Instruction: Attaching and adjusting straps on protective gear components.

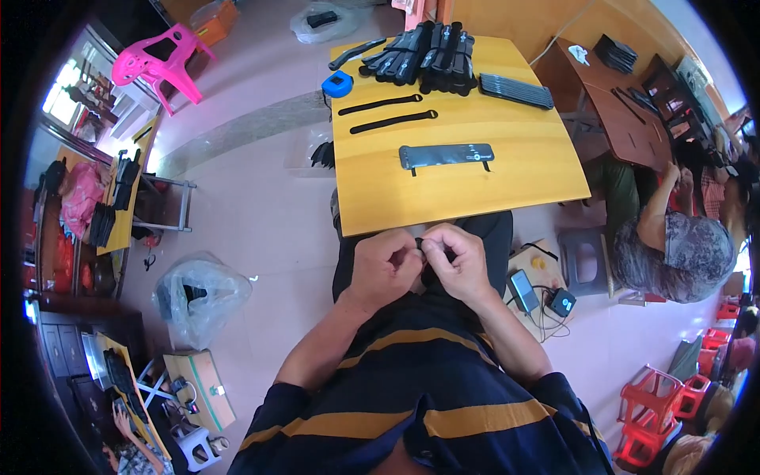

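Observation:
My left hand (388, 267) and my right hand (457, 261) meet over my lap, just off the near edge of the yellow table (467, 194). Both are closed, thumbs and forefingers pinched around a small black piece (419, 244); fingers cover most of it, so its full shape is hidden. Nearest on the tabletop lies a flat grey-black packet (447, 155) with two dark tabs poking from its near side. Beyond it, two black straps (393, 121) with a loop at one end lie side by side. A pile of bundled black straps (419, 57) fills the far end.
A stack of flat dark packets (516, 91) and a blue rounded gadget (337, 84) flank the pile. On my right are a low board with a phone (523, 290) and cables, and a seated person (673, 245). Leftward stand a clear plastic bag (202, 293) and a pink chair (162, 62).

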The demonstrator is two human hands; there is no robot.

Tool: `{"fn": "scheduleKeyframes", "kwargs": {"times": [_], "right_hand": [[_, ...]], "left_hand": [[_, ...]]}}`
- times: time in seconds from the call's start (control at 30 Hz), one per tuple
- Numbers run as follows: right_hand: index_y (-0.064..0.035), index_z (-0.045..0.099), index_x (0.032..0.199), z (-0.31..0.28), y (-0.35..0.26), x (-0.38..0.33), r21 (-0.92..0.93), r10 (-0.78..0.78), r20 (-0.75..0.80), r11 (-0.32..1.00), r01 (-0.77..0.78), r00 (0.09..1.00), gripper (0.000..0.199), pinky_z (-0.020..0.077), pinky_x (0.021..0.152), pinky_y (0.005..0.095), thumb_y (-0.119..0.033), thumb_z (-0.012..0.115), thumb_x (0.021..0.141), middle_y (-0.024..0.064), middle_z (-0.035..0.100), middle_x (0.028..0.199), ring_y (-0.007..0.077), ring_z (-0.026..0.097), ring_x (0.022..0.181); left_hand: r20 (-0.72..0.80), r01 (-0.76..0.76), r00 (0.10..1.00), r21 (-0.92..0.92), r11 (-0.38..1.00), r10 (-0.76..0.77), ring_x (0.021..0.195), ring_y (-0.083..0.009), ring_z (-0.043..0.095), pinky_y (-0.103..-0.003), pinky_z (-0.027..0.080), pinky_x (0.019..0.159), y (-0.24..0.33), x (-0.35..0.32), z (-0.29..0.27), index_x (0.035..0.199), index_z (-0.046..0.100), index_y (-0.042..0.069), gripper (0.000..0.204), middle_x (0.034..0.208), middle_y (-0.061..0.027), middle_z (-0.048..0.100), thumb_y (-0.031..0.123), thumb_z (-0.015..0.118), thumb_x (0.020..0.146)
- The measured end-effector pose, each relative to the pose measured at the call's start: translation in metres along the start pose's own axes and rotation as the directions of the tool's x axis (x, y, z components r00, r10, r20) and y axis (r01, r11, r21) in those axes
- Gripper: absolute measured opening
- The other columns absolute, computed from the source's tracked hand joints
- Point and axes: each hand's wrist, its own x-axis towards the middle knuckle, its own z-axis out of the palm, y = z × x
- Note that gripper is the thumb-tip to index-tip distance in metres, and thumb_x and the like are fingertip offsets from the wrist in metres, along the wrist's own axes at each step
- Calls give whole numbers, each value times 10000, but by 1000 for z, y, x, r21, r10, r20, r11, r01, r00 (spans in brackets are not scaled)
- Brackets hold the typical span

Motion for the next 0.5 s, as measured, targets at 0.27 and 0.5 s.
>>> {"fn": "scheduleKeyframes", "kwargs": {"times": [0.27, 0.5], "right_hand": [[36, 645, 912, -13, -5, 3, -25, -21, 114, 999, 24, 993, 66, 498, 693, 291, -25, 670, 916, 104, 660, 833, 192, 648, 752], [32, 640, 886, -15, 1, 1, 36, 21, 153, 999, -27, 988, 112, 494, 688, 272, -45, 639, 967, 86, 660, 820, 156, 631, 734]], "left_hand": [[276, 64, 959, 18, 998, -66, 516, -175, 536, -317, 417, 507, -1, 14, -17, 737, 559, 56, 272, 614, -69, 553, 174, 773, 854], [227, -236, 948, 29, 971, 223, 578, -286, 538, -378, 415, 548, -10, 19, -11, 753, 582, 40, 163, 647, -127, 556, 111, 672, 869]]}}
